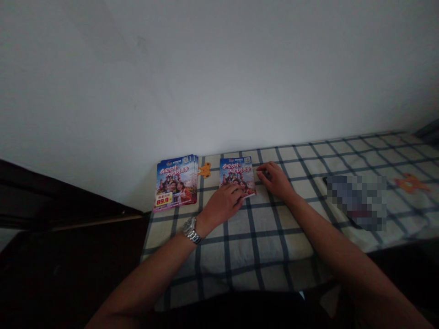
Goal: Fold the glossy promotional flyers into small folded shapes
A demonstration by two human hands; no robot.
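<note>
A colourful printed flyer [236,171] lies flat on the checked cloth in front of me. My left hand [224,201], with a metal watch on its wrist, rests on the flyer's lower edge; its fingers lie over the print and hide part of it. Just right of the flyer is my right hand [272,179], its fingers loosely bent, thumb apart, nothing visible in them. To the left, a fanned stack of matching flyers [176,180] lies near the wall, its top one showing a yellow 89.9 price label.
The checked cloth [270,249] covers a bed-like surface running along the white wall [219,77]. A pixelated, dark-edged flat object [356,203] lies to the right. Orange bear figures decorate the cloth. Beyond the left edge is a dark gap.
</note>
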